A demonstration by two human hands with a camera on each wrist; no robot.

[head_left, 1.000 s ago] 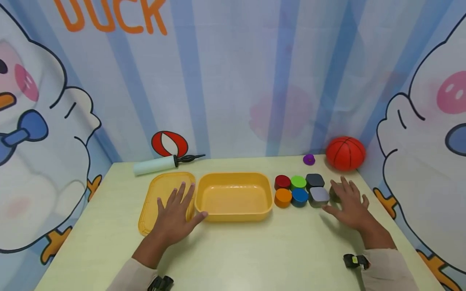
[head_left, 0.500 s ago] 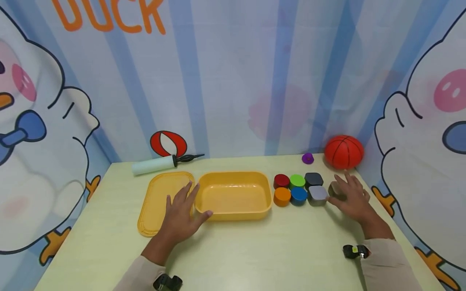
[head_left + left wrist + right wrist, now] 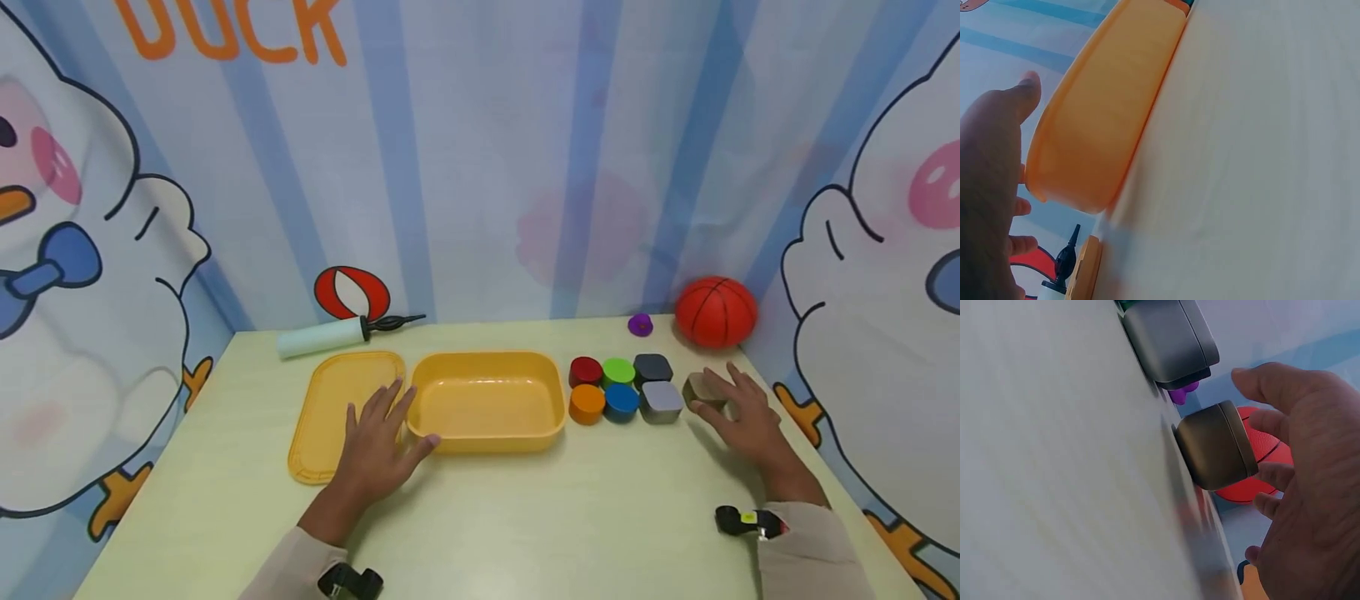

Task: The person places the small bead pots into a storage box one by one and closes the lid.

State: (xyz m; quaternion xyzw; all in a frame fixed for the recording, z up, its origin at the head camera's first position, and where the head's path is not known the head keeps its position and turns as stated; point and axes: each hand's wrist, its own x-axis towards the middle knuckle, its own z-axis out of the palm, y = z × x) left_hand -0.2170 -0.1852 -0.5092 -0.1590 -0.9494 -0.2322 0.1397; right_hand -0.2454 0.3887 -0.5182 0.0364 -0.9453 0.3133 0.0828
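Note:
My left hand (image 3: 378, 450) is spread over the near right side of the yellow lid (image 3: 318, 425), its thumb reaching toward the near left corner of the yellow plastic box (image 3: 487, 443). In the left wrist view, the box's side wall (image 3: 1094, 119) rises beside the thumb. My right hand (image 3: 750, 421) hovers over a bronze rounded-square tin (image 3: 697, 392). The right wrist view shows the tin (image 3: 1216, 447) standing on the table, with the fingers behind its top and the thumb raised apart from it. A grey tin (image 3: 661, 402) sits just left of it.
Red (image 3: 585, 372), green (image 3: 618, 372), orange (image 3: 587, 405) and blue (image 3: 621, 403) round tins and a dark square tin (image 3: 652, 368) stand grouped right of the box. Behind them are a purple piece (image 3: 640, 325) and a red ball (image 3: 716, 312). A hand pump (image 3: 322, 337) lies at the back left.
My left hand has shifted right, toward the box's corner. My right hand has also moved slightly right, so more of the bronze tin shows.

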